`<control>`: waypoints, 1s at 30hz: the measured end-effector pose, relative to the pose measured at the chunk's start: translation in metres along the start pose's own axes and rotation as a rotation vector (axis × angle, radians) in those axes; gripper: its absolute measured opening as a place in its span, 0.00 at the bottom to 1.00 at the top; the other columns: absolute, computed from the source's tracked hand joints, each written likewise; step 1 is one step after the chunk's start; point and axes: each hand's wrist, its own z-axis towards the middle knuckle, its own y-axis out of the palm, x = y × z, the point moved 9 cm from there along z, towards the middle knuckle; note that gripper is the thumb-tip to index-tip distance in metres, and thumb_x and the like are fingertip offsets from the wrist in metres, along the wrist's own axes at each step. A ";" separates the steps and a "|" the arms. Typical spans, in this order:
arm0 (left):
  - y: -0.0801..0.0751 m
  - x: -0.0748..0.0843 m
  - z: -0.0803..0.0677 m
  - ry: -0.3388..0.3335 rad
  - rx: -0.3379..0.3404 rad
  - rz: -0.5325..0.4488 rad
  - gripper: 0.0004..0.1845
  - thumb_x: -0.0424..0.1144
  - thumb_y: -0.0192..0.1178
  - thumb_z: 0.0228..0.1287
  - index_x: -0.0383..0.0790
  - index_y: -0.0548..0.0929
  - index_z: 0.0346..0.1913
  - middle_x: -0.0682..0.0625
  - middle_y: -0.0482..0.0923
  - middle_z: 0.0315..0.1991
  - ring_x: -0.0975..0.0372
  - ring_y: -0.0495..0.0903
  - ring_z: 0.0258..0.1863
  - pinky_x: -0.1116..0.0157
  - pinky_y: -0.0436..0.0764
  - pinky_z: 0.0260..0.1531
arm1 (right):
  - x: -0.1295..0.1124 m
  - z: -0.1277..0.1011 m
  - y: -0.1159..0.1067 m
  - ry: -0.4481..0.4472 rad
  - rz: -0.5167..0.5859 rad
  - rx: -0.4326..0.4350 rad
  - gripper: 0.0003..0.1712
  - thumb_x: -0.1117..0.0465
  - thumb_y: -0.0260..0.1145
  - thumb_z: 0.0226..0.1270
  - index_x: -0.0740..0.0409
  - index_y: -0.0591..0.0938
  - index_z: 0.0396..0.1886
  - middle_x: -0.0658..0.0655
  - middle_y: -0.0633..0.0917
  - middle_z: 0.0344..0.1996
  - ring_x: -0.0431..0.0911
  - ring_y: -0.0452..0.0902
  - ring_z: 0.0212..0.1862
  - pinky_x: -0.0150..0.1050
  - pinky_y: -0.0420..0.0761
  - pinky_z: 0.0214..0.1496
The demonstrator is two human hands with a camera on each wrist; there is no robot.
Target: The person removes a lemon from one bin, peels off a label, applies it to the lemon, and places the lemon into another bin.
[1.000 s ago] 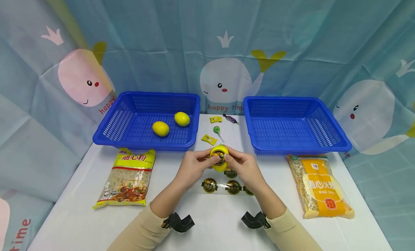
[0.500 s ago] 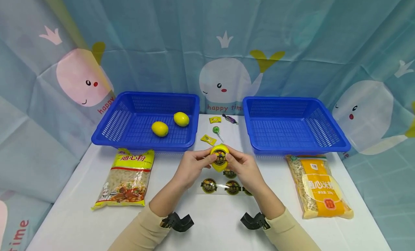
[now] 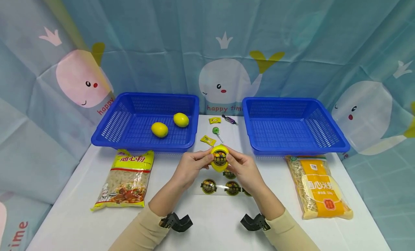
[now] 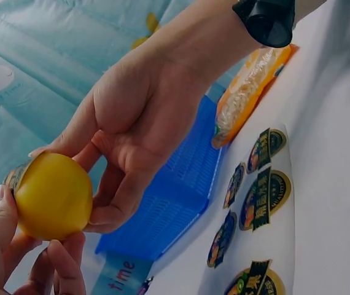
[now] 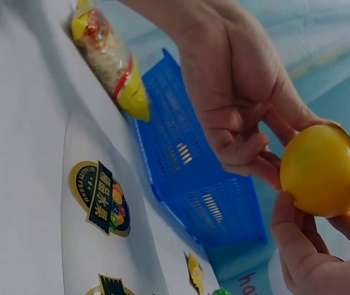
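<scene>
Between the fingertips of both hands is a yellow lemon, raised over the table with a round black-and-gold sticker on the side that faces the head camera. My left hand pinches it from the left, thumb at the sticker's edge. From the right, my right hand does the same. The left wrist view shows the plain side of the lemon, with the sticker only edge-on. Beneath the hands lies a clear sheet of similar stickers, partly covered by them.
Two lemons lie in the left blue basket; another blue basket stands right. Bags of pasta and rice macaroni lie before them. Between the baskets are wrapped candies and a green lollipop.
The lemon has tilted slightly in the fingers and the sticker faces the head camera more squarely. The thumbs have shifted a little at its edges. Both hands keep their place.
</scene>
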 end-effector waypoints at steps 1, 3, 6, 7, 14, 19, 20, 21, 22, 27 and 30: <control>0.000 -0.001 0.000 0.000 -0.004 -0.004 0.17 0.39 0.66 0.69 0.38 0.85 0.58 0.47 0.88 0.40 0.53 0.82 0.36 0.65 0.83 0.39 | 0.000 0.000 0.000 0.002 0.001 0.000 0.28 0.53 0.61 0.77 0.59 0.73 0.71 0.59 0.75 0.69 0.49 0.76 0.67 0.45 0.80 0.62; 0.001 -0.002 0.001 -0.002 -0.015 -0.006 0.16 0.39 0.63 0.71 0.37 0.85 0.57 0.45 0.89 0.42 0.55 0.83 0.37 0.66 0.83 0.40 | 0.001 0.000 -0.003 0.006 -0.015 0.007 0.28 0.52 0.60 0.77 0.59 0.73 0.71 0.59 0.75 0.70 0.48 0.75 0.67 0.44 0.80 0.63; 0.004 -0.004 0.003 0.000 -0.037 -0.015 0.15 0.40 0.60 0.74 0.35 0.86 0.56 0.43 0.88 0.46 0.58 0.83 0.38 0.66 0.85 0.43 | 0.001 -0.002 -0.007 0.001 -0.064 0.045 0.27 0.51 0.60 0.77 0.58 0.75 0.70 0.59 0.78 0.67 0.45 0.80 0.62 0.40 0.83 0.59; 0.005 -0.003 0.003 0.006 -0.046 -0.016 0.16 0.41 0.59 0.74 0.35 0.86 0.56 0.42 0.87 0.47 0.58 0.83 0.38 0.66 0.85 0.45 | 0.000 -0.003 -0.009 -0.004 -0.083 0.056 0.27 0.51 0.60 0.77 0.57 0.76 0.69 0.60 0.79 0.65 0.44 0.81 0.59 0.39 0.83 0.58; 0.018 0.003 -0.003 0.038 -0.135 0.022 0.29 0.46 0.68 0.67 0.38 0.77 0.67 0.41 0.84 0.54 0.56 0.87 0.47 0.52 0.85 0.51 | -0.008 -0.006 -0.011 -0.058 -0.166 0.079 0.26 0.51 0.63 0.75 0.55 0.78 0.68 0.61 0.83 0.59 0.42 0.82 0.47 0.35 0.84 0.49; 0.024 0.009 -0.006 0.054 -0.155 0.018 0.31 0.44 0.71 0.64 0.38 0.75 0.67 0.39 0.83 0.53 0.55 0.86 0.48 0.49 0.84 0.52 | -0.026 -0.011 -0.016 -0.119 -0.310 0.061 0.25 0.51 0.64 0.75 0.52 0.78 0.67 0.57 0.83 0.59 0.44 0.82 0.52 0.36 0.86 0.49; 0.023 0.010 -0.006 0.053 -0.152 0.018 0.31 0.44 0.71 0.64 0.37 0.75 0.67 0.39 0.83 0.54 0.56 0.86 0.48 0.49 0.85 0.52 | -0.032 -0.013 -0.019 -0.141 -0.339 0.059 0.25 0.52 0.64 0.74 0.53 0.79 0.67 0.56 0.84 0.59 0.43 0.81 0.53 0.36 0.86 0.49; 0.023 0.010 -0.005 0.050 -0.147 0.017 0.31 0.43 0.71 0.64 0.37 0.75 0.67 0.39 0.82 0.54 0.56 0.86 0.48 0.50 0.85 0.52 | -0.039 -0.015 -0.023 -0.167 -0.364 0.061 0.24 0.54 0.65 0.74 0.53 0.79 0.67 0.57 0.84 0.59 0.43 0.81 0.54 0.35 0.85 0.48; 0.022 0.010 -0.004 0.045 -0.140 0.017 0.31 0.42 0.71 0.64 0.36 0.74 0.68 0.39 0.82 0.54 0.56 0.86 0.48 0.49 0.84 0.52 | -0.046 -0.017 -0.029 -0.191 -0.384 0.068 0.24 0.55 0.65 0.74 0.54 0.79 0.67 0.57 0.84 0.58 0.42 0.81 0.53 0.35 0.85 0.48; 0.018 0.006 -0.003 0.020 -0.107 0.025 0.32 0.40 0.71 0.64 0.34 0.73 0.68 0.37 0.82 0.53 0.57 0.86 0.46 0.47 0.83 0.53 | -0.077 -0.029 -0.075 -0.274 -0.430 0.149 0.23 0.61 0.65 0.74 0.61 0.78 0.66 0.63 0.84 0.57 0.38 0.81 0.54 0.28 0.83 0.51; 0.017 0.004 -0.002 0.015 -0.103 0.031 0.32 0.40 0.71 0.64 0.34 0.74 0.68 0.38 0.83 0.52 0.57 0.86 0.45 0.47 0.83 0.53 | -0.090 -0.036 -0.108 -0.263 -0.497 0.222 0.25 0.58 0.65 0.74 0.58 0.78 0.67 0.59 0.84 0.58 0.35 0.80 0.55 0.24 0.80 0.53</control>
